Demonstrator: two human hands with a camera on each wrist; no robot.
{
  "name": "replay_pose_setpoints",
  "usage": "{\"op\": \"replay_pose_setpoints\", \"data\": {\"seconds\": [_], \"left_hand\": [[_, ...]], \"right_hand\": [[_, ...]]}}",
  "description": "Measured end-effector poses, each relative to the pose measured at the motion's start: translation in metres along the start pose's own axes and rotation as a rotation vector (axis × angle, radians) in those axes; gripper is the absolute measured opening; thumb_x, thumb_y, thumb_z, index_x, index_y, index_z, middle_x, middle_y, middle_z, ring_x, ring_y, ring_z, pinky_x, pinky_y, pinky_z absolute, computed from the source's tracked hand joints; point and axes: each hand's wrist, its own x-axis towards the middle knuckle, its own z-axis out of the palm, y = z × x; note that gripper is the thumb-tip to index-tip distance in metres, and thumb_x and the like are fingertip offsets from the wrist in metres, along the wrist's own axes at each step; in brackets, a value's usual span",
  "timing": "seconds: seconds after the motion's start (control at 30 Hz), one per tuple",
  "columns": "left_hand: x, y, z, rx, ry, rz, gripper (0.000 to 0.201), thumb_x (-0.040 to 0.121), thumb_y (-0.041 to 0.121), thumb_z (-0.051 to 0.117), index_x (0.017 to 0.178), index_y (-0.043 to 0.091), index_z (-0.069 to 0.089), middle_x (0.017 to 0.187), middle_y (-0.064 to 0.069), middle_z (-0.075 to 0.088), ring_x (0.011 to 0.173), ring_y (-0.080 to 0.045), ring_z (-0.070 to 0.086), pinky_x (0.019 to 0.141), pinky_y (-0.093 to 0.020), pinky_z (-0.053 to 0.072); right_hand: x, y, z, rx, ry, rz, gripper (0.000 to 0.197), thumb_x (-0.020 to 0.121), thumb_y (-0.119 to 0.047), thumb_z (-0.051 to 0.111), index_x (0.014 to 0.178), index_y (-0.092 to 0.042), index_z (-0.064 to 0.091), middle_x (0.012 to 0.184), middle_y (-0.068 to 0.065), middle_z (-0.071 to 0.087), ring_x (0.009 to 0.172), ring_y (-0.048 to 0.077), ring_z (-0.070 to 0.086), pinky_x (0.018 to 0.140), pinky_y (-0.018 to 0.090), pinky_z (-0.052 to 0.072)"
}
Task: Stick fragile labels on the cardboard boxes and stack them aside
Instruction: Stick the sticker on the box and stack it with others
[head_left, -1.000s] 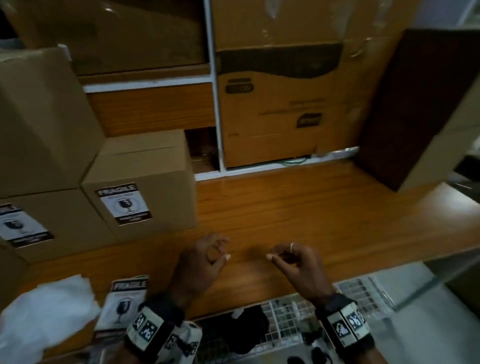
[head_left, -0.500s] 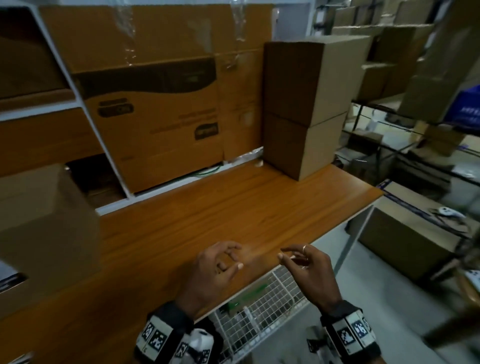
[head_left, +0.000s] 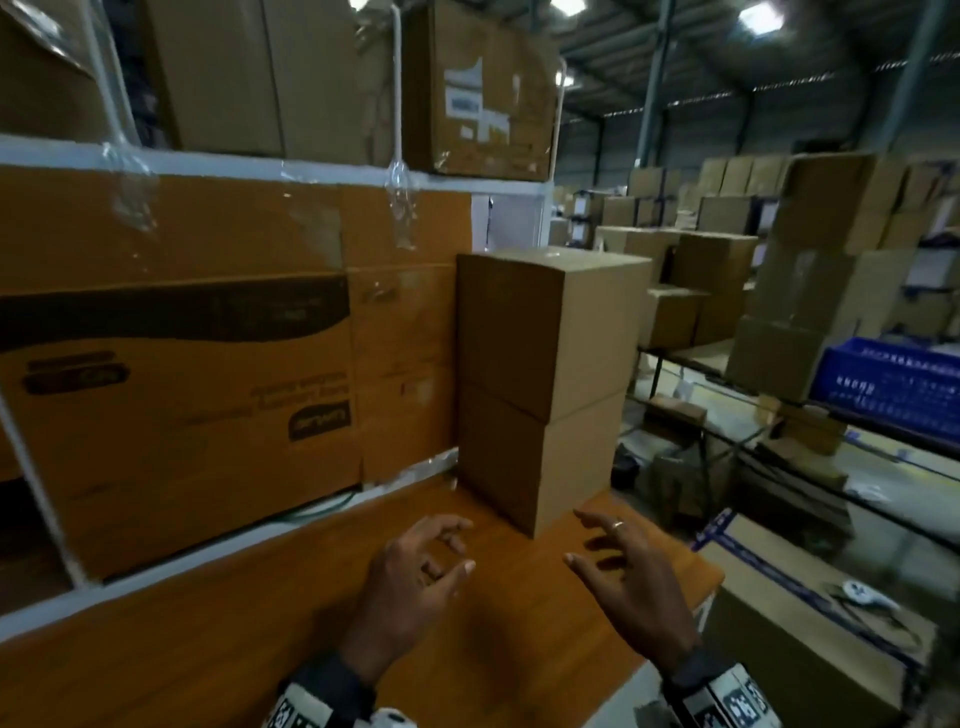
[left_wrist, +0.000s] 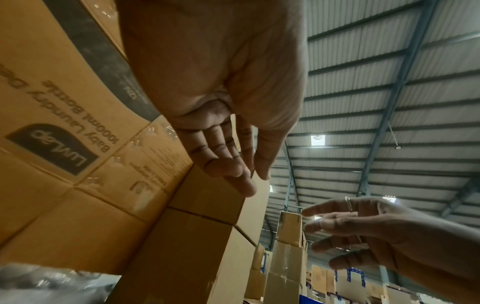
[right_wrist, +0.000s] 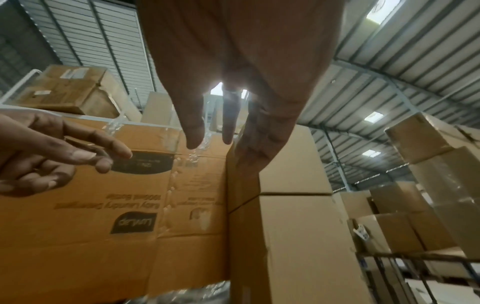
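Wooden surface (head_left: 291, 629) in foreground, orange-brown, backed by white shelf frame (head_left: 270, 166). Large printed carton (head_left: 171, 415) stowed behind frame, lettering upside down, dark band across upper part, clear tape on top edge. Worn carton (head_left: 478, 93) on shelf above. Blue crate (head_left: 883, 382) on dark rack at right. Corrugated roof (left_wrist: 389, 102) with lit skylights overhead.

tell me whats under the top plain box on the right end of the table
A second plain box of like size sits under the top box, resting on the wooden table. Their contents are hidden; both are closed.
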Motion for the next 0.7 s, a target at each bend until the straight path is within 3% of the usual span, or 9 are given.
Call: {"op": "replay_pose_setpoints", "data": {"seconds": [0.1, 0.17, 0.23, 0.3, 0.4, 0.5, 0.57, 0.63, 0.7], "left_hand": [[0.047, 0.009, 0.018, 0.014, 0.036, 0.038, 0.045, 0.087, 0.018, 0.078, 0.117, 0.048, 0.062, 0.107, 0.016, 0.063, 0.073, -0.014, 0.072, 0.062, -0.031, 0.061], [0.08, 0.016, 0.034, 0.066, 0.065, 0.102, 0.048, 0.087, 0.02, 0.079, 0.122, 0.048, 0.061, 0.115, 0.018, 0.06, 0.079, -0.01, 0.071, 0.066, -0.027, 0.061], [0.117, 0.028, 0.053, 0.169, 0.104, 0.174, 0.053, 0.088, 0.022, 0.077, 0.131, 0.047, 0.058, 0.126, 0.017, 0.051, 0.088, -0.003, 0.068, 0.07, -0.018, 0.059], [0.155, 0.037, 0.074, 0.277, 0.15, 0.252, 0.059, 0.089, 0.029, 0.076, 0.139, 0.05, 0.051, 0.139, 0.015, 0.039, 0.103, 0.0, 0.061, 0.077, -0.017, 0.058], [0.21, 0.045, 0.107, 0.371, 0.223, 0.316, 0.075, 0.088, 0.037, 0.076, 0.145, 0.061, 0.033, 0.162, 0.011, 0.008, 0.138, -0.008, 0.035, 0.107, -0.028, 0.045], [0.248, 0.054, 0.129, 0.419, 0.27, 0.305, 0.094, 0.083, 0.033, 0.082, 0.149, 0.063, 0.022, 0.167, 0.01, -0.022, 0.153, -0.018, 0.009, 0.117, -0.034, 0.027], [0.263, 0.054, 0.135, 0.468, 0.29, 0.275, 0.103, 0.077, 0.023, 0.086, 0.153, 0.056, 0.024, 0.165, 0.007, -0.029, 0.156, -0.025, 0.005, 0.117, -0.035, 0.028], [0.267, 0.05, 0.136, 0.552, 0.35, 0.223, 0.115, 0.07, 0.003, 0.087, 0.154, 0.053, 0.026, 0.167, 0.0, -0.024, 0.155, -0.03, 0.013, 0.109, -0.031, 0.04], [0.265, 0.041, 0.131, 0.652, 0.429, 0.187, 0.123, 0.067, -0.022, 0.073, 0.154, 0.052, 0.028, 0.17, -0.006, -0.014, 0.152, -0.036, 0.025, 0.082, -0.021, 0.057]], "right_hand": [[0.039, 0.012, -0.019, 0.033, 0.103, -0.017, 0.062, 0.087, -0.03, 0.079, 0.141, -0.04, 0.049, 0.124, -0.018, 0.055, 0.104, -0.003, 0.06, 0.082, 0.025, 0.06], [0.06, 0.019, -0.029, 0.076, 0.142, -0.048, 0.062, 0.088, -0.03, 0.078, 0.143, -0.038, 0.05, 0.126, -0.02, 0.054, 0.106, -0.004, 0.059, 0.083, 0.026, 0.059], [0.081, 0.03, -0.037, 0.087, 0.149, -0.078, 0.061, 0.088, -0.031, 0.078, 0.141, -0.04, 0.049, 0.126, -0.025, 0.052, 0.108, -0.004, 0.058, 0.083, 0.027, 0.059], [0.102, 0.044, -0.046, 0.098, 0.151, -0.115, 0.061, 0.087, -0.032, 0.079, 0.137, -0.048, 0.047, 0.125, -0.028, 0.05, 0.108, -0.004, 0.058, 0.082, 0.026, 0.059], [0.136, 0.069, -0.062, 0.118, 0.122, -0.149, 0.064, 0.086, -0.032, 0.081, 0.134, -0.054, 0.044, 0.124, -0.032, 0.047, 0.109, -0.01, 0.054, 0.08, 0.019, 0.057], [0.169, 0.095, -0.079, 0.157, 0.1, -0.167, 0.067, 0.085, -0.031, 0.082, 0.136, -0.053, 0.043, 0.122, -0.028, 0.048, 0.107, -0.01, 0.054, 0.08, 0.02, 0.058], [0.19, 0.113, -0.087, 0.179, 0.116, -0.173, 0.067, 0.085, -0.028, 0.082, 0.138, -0.047, 0.047, 0.123, -0.023, 0.051, 0.105, -0.006, 0.057, 0.079, 0.022, 0.059], [0.206, 0.128, -0.092, 0.192, 0.129, -0.17, 0.067, 0.085, -0.026, 0.083, 0.142, -0.038, 0.051, 0.126, -0.016, 0.053, 0.105, -0.002, 0.059, 0.079, 0.024, 0.06], [0.219, 0.138, -0.095, 0.224, 0.121, -0.177, 0.068, 0.085, -0.024, 0.082, 0.144, -0.035, 0.05, 0.127, -0.013, 0.052, 0.106, -0.001, 0.058, 0.08, 0.026, 0.06]]}}
